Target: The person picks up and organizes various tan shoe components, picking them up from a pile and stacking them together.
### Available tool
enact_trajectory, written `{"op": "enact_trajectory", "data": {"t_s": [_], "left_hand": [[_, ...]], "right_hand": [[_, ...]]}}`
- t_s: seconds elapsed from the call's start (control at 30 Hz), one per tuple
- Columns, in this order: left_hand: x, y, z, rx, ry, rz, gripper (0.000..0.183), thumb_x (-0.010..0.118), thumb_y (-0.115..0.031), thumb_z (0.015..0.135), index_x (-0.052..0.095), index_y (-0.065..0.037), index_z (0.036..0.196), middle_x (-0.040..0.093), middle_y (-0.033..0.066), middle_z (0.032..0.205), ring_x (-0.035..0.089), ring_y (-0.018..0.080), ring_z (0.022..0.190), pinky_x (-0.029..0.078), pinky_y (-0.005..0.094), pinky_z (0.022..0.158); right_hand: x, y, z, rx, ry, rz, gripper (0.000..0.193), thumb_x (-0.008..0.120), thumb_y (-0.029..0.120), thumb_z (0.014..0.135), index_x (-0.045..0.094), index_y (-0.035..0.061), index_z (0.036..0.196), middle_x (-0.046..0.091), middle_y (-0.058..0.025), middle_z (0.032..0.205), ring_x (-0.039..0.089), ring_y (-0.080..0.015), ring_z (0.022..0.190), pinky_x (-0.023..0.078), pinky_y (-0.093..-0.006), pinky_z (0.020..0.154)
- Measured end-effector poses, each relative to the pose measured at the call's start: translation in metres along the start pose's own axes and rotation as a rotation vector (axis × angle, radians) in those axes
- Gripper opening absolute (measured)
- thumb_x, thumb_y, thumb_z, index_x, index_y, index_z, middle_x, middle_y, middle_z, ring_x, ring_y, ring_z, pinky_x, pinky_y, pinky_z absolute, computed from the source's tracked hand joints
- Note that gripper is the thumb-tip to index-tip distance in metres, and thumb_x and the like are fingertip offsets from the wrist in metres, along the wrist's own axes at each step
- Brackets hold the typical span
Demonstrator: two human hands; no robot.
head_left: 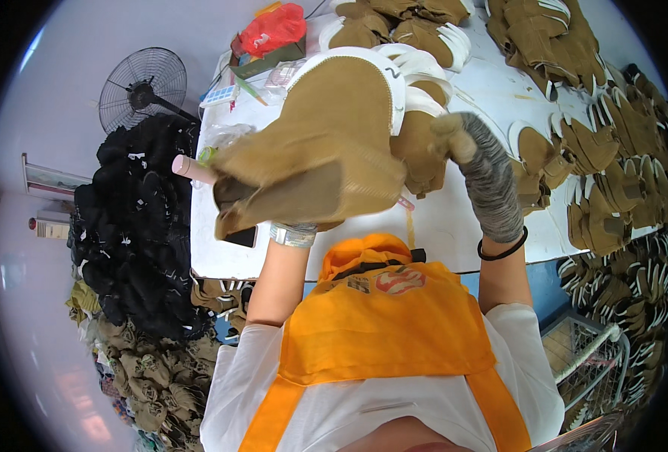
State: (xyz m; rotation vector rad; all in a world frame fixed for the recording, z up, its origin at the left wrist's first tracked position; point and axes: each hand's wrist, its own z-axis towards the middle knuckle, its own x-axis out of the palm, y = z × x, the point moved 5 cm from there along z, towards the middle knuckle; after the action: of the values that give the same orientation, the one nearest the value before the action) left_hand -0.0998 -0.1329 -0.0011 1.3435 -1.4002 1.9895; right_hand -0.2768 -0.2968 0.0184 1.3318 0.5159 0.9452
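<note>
A brown boot upper (334, 113) with a white padded collar hangs raised over the table, its lower part smeared by motion. My left hand is hidden behind it; only the wrist with a pale silvery band (292, 235) shows below, and the hand appears to hold the upper from underneath. My right hand (454, 139), in a grey knitted sleeve with brown-gloved fingers, is lifted to the right of this upper. Its fingers look bent and apart, slightly blurred, with nothing visible in them. Close to it, another brown upper (420, 154) lies on the white table (492, 102).
Brown uppers (601, 143) are piled along the table's right side, more at the back. A green box (270, 56) with a red bag, a pink cylinder (191, 167) and a dark phone (241, 237) are at the left. Beyond stand a black heap (134, 233) and a fan (142, 90).
</note>
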Motion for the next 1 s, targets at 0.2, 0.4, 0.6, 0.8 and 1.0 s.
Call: {"op": "enact_trajectory", "data": {"t_s": [0.2,0.4,0.6,0.8,1.0], "left_hand": [[-0.016,-0.009,-0.001,0.172,-0.076,0.07,0.055,0.052,-0.03,0.093,0.031,-0.001,0.135,0.047,0.015,0.127,0.05,0.0261,0.115,0.043,0.0371,0.098],[-0.037,-0.012,0.004,0.308,-0.164,0.177,0.053,0.05,-0.03,0.093,0.032,-0.001,0.135,0.048,0.0137,0.125,0.051,0.0243,0.113,0.044,0.0349,0.097],[-0.041,-0.016,-0.014,0.404,-0.218,0.271,0.051,0.048,-0.03,0.094,0.034,-0.002,0.134,0.049,0.0123,0.123,0.052,0.0225,0.11,0.044,0.0326,0.096],[0.021,-0.003,-0.011,0.138,-0.064,0.079,0.045,0.057,-0.029,0.091,0.044,-0.002,0.125,0.054,0.0143,0.119,0.056,0.0226,0.107,0.049,0.0379,0.091],[0.015,0.009,-0.013,0.122,-0.155,0.052,0.052,0.055,-0.032,0.092,0.039,0.0,0.13,0.053,0.0135,0.121,0.054,0.0248,0.111,0.048,0.0382,0.094]], "right_hand": [[0.048,-0.027,-0.02,0.124,0.221,-0.119,0.04,0.064,0.031,0.087,0.056,0.0023,0.114,0.06,-0.0043,0.1,0.056,-0.0136,0.094,0.047,-0.0273,0.084],[0.065,-0.051,-0.018,0.203,0.264,-0.006,0.046,0.052,0.035,0.093,0.044,0.0014,0.124,0.054,-0.0089,0.118,0.054,-0.0185,0.11,0.045,-0.0337,0.096],[0.071,-0.044,-0.011,0.18,0.153,0.299,0.054,0.046,0.041,0.095,0.037,0.0027,0.132,0.044,-0.0139,0.132,0.043,-0.023,0.124,0.038,-0.0358,0.103],[0.058,-0.087,-0.003,0.026,0.068,0.048,0.049,0.052,0.033,0.092,0.036,0.0107,0.133,0.048,-0.0108,0.127,0.047,-0.0234,0.118,0.037,-0.0394,0.102],[0.062,-0.103,0.002,0.307,0.14,1.341,0.042,0.046,0.035,0.092,0.041,0.0089,0.124,0.053,-0.011,0.116,0.055,-0.0267,0.1,0.044,-0.0467,0.093]]}}
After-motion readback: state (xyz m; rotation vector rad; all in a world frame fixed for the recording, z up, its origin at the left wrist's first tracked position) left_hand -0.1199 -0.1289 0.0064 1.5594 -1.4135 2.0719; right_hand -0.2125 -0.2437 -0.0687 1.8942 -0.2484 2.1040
